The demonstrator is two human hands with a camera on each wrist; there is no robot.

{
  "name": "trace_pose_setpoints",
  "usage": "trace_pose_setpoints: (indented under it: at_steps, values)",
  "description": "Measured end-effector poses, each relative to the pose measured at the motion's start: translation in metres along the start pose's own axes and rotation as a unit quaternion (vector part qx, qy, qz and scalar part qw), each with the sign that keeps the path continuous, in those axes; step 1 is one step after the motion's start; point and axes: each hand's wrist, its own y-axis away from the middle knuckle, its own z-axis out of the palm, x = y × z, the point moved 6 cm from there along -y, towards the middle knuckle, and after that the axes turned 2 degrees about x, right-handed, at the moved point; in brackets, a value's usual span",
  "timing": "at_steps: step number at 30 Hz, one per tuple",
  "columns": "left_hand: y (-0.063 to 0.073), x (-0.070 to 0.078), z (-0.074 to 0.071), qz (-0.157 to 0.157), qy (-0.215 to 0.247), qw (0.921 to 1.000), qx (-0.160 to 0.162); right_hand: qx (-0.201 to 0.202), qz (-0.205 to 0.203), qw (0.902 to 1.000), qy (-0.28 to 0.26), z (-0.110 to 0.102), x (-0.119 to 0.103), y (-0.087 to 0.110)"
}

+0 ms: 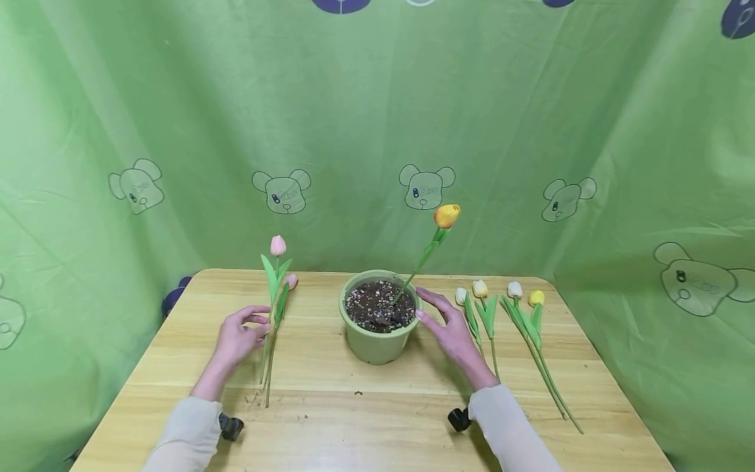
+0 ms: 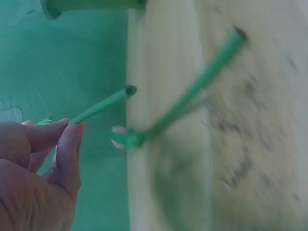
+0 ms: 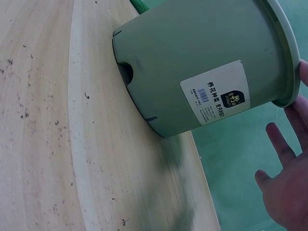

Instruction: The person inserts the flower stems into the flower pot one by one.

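My left hand (image 1: 238, 335) pinches the stem of a pink artificial tulip (image 1: 278, 246), held upright over the table's left side. In the left wrist view the cut end of its stem (image 2: 103, 105) sticks out past thumb and finger. Just beside it, a second pink tulip (image 1: 291, 281) lies on the wood. A green flowerpot (image 1: 377, 347) filled with dark soil (image 1: 373, 308) stands mid-table. From the soil an orange-yellow tulip (image 1: 447, 216) leans to the right. With fingers spread, my right hand (image 1: 453, 331) touches the right side of the pot's rim (image 3: 288, 43).
Right of the pot lie several more tulips, among them a white tulip (image 1: 515, 290) and a yellow tulip (image 1: 536, 298). Soil crumbs dot the wooden table (image 1: 330, 419) near its front. A green curtain (image 1: 354, 131) hangs behind and along both sides.
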Motion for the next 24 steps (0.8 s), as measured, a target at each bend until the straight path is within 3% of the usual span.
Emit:
trace_pose_setpoints:
  at_steps: [10, 18, 24]
  values:
    - [-0.001, 0.045, 0.032, 0.034, 0.046, 0.9979, -0.031, 0.002, -0.006, 1.0, -0.003, 0.0, -0.001, 0.0]
    - [0.002, 0.079, 0.06, 0.082, 0.075, 0.9927, -0.047, 0.007, -0.002, 0.9999, 0.009, 0.0, 0.033, -0.006]
    - [0.001, 0.112, 0.072, 0.125, 0.089, 0.9867, -0.054, 0.012, -0.006, 0.9999, 0.001, 0.0, 0.037, -0.006]
